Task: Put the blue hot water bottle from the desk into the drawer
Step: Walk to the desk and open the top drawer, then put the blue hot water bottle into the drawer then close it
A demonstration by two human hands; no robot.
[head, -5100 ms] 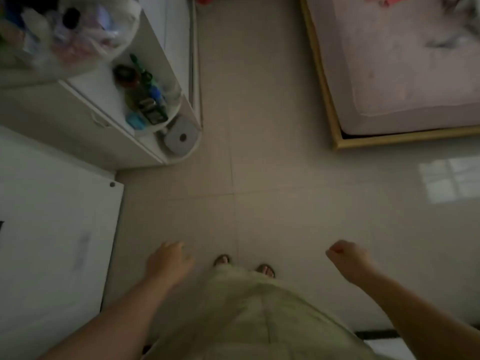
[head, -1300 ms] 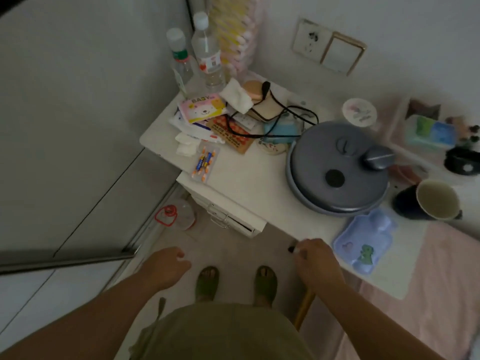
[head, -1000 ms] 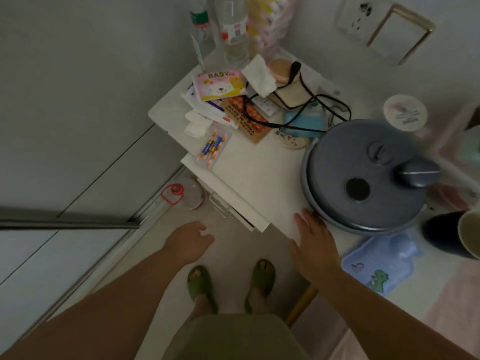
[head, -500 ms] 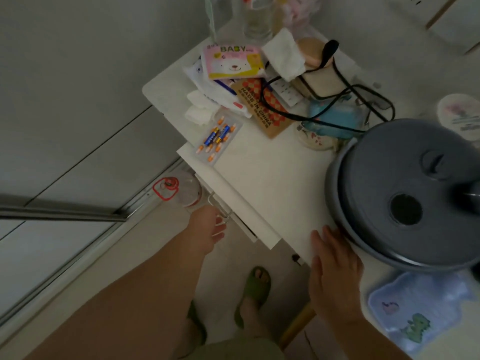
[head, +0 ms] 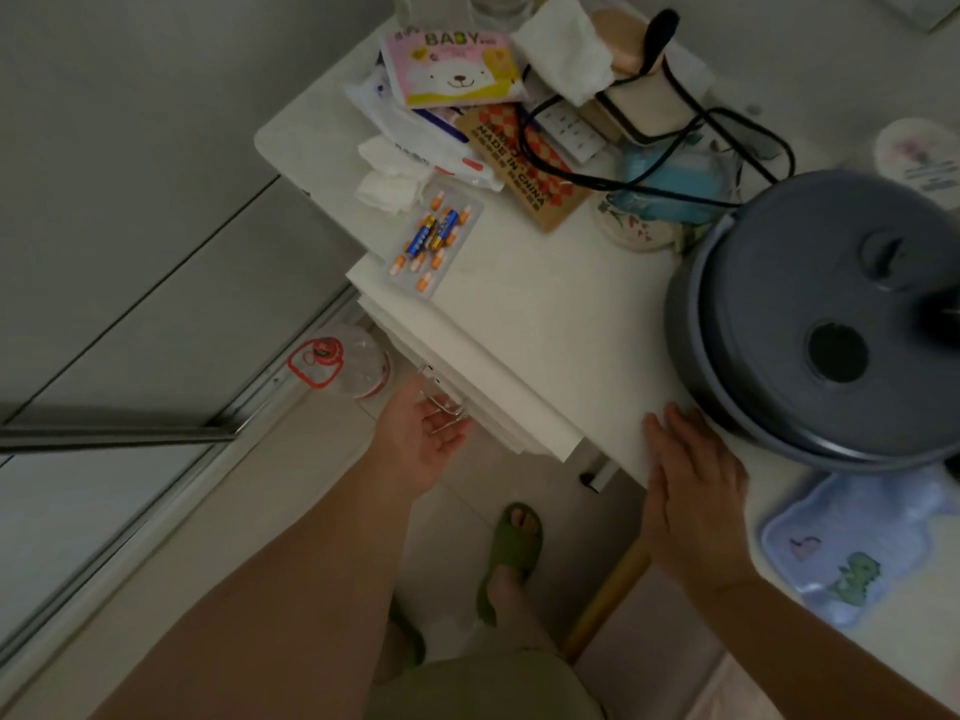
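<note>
A green slipper (head: 514, 543) stands on the floor. The right hand (head: 693, 498) lies flat, fingers together, on the surface (head: 545, 330) edge. Just right of it the blue hot water bottle (head: 841, 548) lies flat, its long axis slanting near-left to far-right, and the grey pot (head: 810, 324) stands close behind. The left hand (head: 418, 439) is palm-up, fingers loosely curled at the drawer handle (head: 441, 402); whether it grips, I cannot tell. Farther back lie batteries (head: 434, 233).

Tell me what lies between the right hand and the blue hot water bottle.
Only bare white desk top, in the head view, separates the right hand from the blue dinosaur-print hot water bottle.
</note>
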